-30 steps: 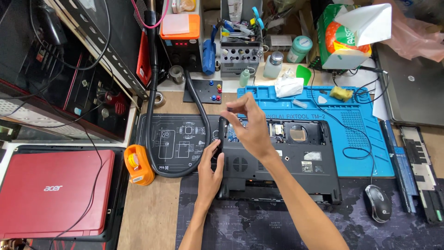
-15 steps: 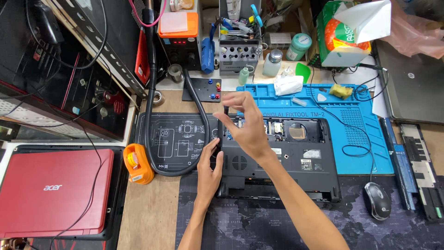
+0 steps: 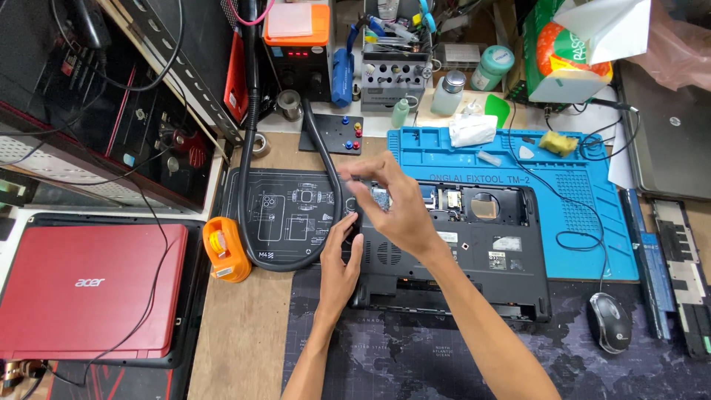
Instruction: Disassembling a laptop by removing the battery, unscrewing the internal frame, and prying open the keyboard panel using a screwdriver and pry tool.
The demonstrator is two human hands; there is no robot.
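Resting flat on the left end of an upturned black laptop base (image 3: pixel 474 252), the left hand (image 3: pixel 339 270) presses down with its fingers spread and nothing clasped in them. The right hand (image 3: pixel 396 207) hovers just above the same corner, its thumb and fingertips pinched together; whether something small sits between them I cannot tell (anything there is too tiny to make out). The laptop base lies with its underside up, covers off and inner compartments exposed, straddling the near edge of a blue repair mat (image 3: pixel 592 215) and a dark desk mat (image 3: pixel 415 355) printed with a map. Just left of it is a black work mat (image 3: pixel 285 215) with white line drawings, and a thick black hose (image 3: pixel 255 133) loops across that mat and curls toward the hands. An orange tape dispenser (image 3: pixel 224 248) stands at the hose's lower bend. Farther left, a closed red laptop (image 3: pixel 85 289) sits well apart from the work. A black mouse (image 3: pixel 609 321) lies on the desk mat to the right of the laptop base, its cable trailing up over the blue mat.
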